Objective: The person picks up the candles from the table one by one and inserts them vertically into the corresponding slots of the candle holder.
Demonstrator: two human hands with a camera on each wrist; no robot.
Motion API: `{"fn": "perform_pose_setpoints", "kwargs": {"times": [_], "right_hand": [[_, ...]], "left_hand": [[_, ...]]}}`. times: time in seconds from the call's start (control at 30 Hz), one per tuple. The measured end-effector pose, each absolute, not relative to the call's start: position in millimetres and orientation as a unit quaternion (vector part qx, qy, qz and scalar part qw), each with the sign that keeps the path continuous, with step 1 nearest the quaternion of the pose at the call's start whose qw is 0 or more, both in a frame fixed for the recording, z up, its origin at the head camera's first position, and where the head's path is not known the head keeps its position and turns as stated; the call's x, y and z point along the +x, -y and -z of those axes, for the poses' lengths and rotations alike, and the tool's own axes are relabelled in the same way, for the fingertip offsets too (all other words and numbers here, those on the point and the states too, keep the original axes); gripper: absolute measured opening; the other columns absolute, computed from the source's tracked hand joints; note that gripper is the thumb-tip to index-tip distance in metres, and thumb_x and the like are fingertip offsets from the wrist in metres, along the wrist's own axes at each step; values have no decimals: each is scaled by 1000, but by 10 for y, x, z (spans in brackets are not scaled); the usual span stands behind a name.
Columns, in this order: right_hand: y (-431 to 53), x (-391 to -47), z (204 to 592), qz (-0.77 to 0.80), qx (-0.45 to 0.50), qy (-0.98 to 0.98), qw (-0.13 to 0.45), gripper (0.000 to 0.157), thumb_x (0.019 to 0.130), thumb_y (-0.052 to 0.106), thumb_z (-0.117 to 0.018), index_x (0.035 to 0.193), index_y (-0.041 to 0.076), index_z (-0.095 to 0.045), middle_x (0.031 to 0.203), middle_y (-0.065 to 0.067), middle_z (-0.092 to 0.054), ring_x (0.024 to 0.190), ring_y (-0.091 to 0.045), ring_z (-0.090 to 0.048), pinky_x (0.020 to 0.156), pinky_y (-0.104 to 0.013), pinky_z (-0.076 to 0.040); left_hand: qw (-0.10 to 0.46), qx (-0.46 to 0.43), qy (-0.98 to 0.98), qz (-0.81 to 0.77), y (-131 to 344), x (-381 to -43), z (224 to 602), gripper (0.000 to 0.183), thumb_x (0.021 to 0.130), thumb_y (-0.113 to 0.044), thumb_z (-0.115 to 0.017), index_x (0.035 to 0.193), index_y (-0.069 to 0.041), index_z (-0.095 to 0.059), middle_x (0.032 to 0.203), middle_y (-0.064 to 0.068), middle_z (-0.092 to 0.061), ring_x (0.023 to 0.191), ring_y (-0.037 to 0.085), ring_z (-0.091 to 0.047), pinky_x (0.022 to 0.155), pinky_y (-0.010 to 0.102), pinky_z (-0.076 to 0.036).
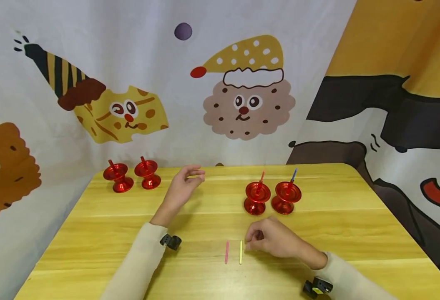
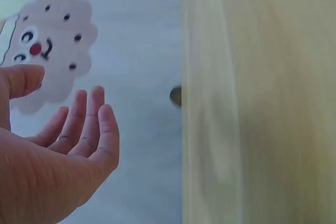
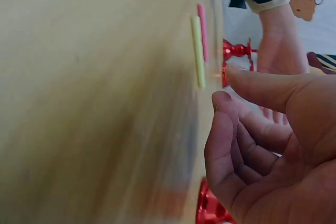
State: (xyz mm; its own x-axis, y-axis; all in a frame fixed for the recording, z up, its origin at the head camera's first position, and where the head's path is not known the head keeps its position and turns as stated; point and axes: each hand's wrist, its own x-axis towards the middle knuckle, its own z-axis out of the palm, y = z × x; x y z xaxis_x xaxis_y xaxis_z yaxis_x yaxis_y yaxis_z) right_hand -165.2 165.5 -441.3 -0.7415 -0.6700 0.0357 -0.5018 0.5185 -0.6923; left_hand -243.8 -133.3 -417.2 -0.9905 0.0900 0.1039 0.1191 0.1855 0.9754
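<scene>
My left hand (image 1: 183,185) hovers over the back of the table, its fingers loosely bent and holding nothing. Close to a thin yellow candle (image 1: 240,252) is my right hand (image 1: 276,238), its fingers curled loosely, with a gap between thumb and index fingertip in the right wrist view. Beside the yellow candle lies a pink candle (image 1: 227,252). Behind the right hand stand two shiny red candle holders; one (image 1: 255,207) bears a red candle (image 1: 262,177), the other (image 1: 284,206) a blue candle (image 1: 294,174).
At the back left of the wooden table (image 1: 92,241) stand two more red holders, one at the far left (image 1: 121,185) and one beside it (image 1: 150,181), each with a short red stem sticking up. A cartoon-printed cloth (image 1: 178,75) hangs behind the table.
</scene>
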Motion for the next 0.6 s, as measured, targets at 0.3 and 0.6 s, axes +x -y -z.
{"fn": "perform_pose_setpoints", "kwargs": {"times": [0.3,0.6], "right_hand": [[-1524,-1573,4457,312,-326,-885,116,28,76,45,-83,68,27,-63,61,19,-58,57,2,-51,53,-19,-44],[-1493,-1563,4447,288,-317,-897,103,35,67,48,-88,70,23,-63,62,18,-56,57,2,-51,54,-20,-44]], "left_hand": [[202,40,748,631,1796,-2501,4050,38,93,-28,-69,123,-6,-59,112,6,-65,98,17,-61,79,24,-49],[289,143,700,636,2207,-2534,3999,26,91,-24,-72,109,-11,-60,99,-2,-61,90,12,-58,75,19,-48]]}}
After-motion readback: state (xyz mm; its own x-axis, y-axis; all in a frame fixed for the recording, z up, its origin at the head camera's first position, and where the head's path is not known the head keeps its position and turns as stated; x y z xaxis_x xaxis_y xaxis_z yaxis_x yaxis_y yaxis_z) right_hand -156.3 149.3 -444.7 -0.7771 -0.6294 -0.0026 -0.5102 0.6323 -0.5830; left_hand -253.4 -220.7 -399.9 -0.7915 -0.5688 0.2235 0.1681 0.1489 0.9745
